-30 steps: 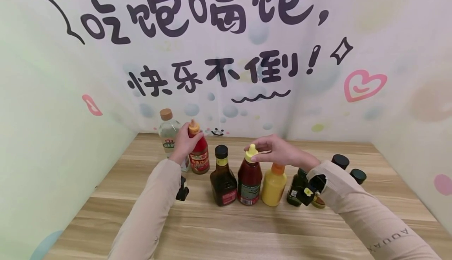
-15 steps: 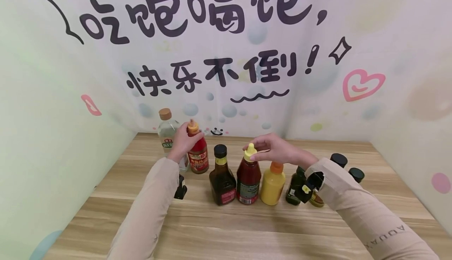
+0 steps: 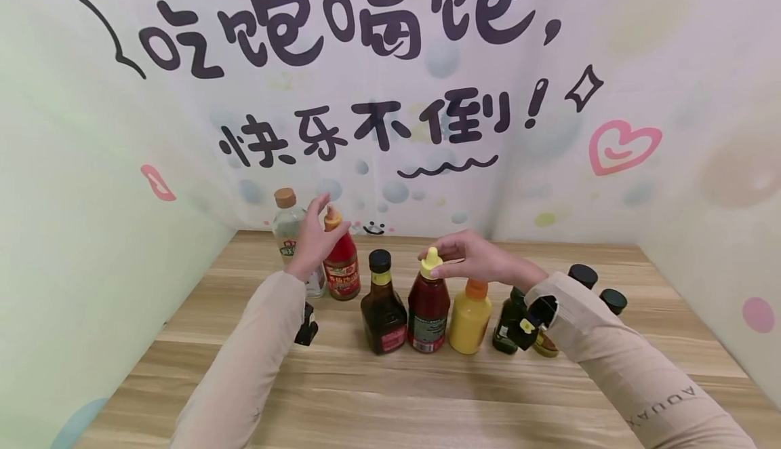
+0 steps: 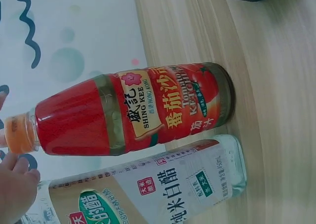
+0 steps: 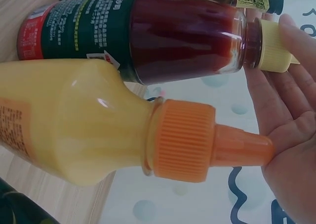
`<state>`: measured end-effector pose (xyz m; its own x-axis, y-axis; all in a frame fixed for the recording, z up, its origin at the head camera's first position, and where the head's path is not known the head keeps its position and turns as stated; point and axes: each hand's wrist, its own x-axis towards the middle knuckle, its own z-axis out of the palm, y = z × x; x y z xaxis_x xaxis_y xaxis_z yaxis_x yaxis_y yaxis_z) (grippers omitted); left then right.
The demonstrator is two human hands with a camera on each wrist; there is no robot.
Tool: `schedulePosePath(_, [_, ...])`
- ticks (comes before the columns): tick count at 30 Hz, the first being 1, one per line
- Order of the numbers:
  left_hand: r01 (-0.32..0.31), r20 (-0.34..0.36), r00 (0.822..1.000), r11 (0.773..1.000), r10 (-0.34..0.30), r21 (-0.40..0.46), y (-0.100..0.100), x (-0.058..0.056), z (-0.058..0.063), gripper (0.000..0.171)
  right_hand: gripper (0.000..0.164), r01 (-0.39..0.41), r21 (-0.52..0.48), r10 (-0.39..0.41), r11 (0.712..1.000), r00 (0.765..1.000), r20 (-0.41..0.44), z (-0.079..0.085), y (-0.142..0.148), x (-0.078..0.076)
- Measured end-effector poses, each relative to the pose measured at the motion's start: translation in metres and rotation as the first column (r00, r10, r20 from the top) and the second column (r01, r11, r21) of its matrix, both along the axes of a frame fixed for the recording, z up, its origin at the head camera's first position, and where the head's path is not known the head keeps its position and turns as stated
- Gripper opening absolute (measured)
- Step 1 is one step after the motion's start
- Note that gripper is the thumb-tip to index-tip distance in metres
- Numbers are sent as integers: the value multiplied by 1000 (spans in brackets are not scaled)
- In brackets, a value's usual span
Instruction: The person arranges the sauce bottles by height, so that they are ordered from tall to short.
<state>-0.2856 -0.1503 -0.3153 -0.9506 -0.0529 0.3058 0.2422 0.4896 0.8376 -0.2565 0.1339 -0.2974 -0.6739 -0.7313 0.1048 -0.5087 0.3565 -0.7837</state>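
Note:
My left hand (image 3: 312, 244) is spread around the orange cap of a tomato ketchup bottle (image 3: 342, 269), its forefinger raised off the cap. In the left wrist view, fingertips (image 4: 22, 170) show right at that cap. Behind the hand stands a clear bottle of white vinegar (image 4: 182, 187). My right hand (image 3: 478, 259) pinches the pale yellow cap (image 5: 274, 46) of a dark red sauce bottle (image 5: 187, 36) between thumb and fingers; the bottle stands upright on the table. A yellow squeeze bottle (image 5: 94, 120) with an orange nozzle cap stands beside it, below my palm.
A dark brown bottle with a black cap (image 3: 383, 310) stands left of the red sauce bottle. To the right, under my right forearm, are a dark green bottle (image 3: 506, 327) and jars with dark lids (image 3: 613, 300). The wooden table (image 3: 378, 401) meets a printed wall sheet behind.
The fingers of my left hand have loosened and spread from the ketchup bottle's cap, with the forefinger lifting. My right hand keeps its hold on the yellow cap. The bottles stand where they were.

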Motion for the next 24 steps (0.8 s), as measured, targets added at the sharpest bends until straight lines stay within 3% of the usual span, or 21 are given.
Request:
schedulePosePath(7, [-15, -77, 997, 999, 12, -33, -1, 5, 4, 64, 32, 38, 30, -38, 999, 999, 23, -1, 2, 1])
schedulePosePath(14, [-30, -101, 994, 1000, 29, -9, -1, 19, 15, 62, 34, 33, 34, -34, 999, 999, 17, -2, 2, 0])
schedulePosePath(24, [104, -154, 983, 995, -103, -1, 0, 38, 28, 59, 37, 39, 26, -40, 999, 999, 36, -1, 1, 1])
